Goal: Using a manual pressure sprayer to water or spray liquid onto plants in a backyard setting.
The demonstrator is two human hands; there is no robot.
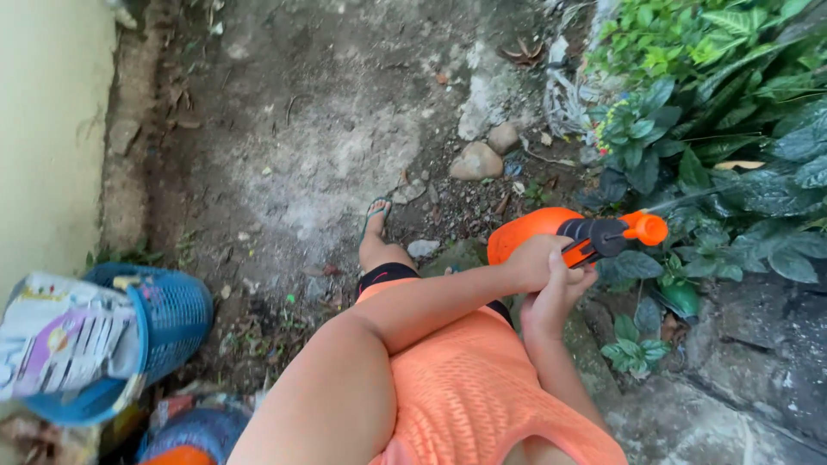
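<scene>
Orange spray bottle [551,231] gripped by both closed hands, left hand [536,261], right hand [558,297] seemingly squeezing.

Outdoor yard, daylight falling flat on bare dirt ground [327,164]. Pale yellow wall [47,129] running along the left. Rocks [476,161] sitting mid-ground, leafy green plants [732,129] crowding the right, blue plastic basket [177,314] lying lower left.

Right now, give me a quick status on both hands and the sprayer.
Left hand and right hand both gripping the orange sprayer. Nozzle aimed at the leafy plants, thin stream showing. Nothing between nozzle and leaves.
</scene>
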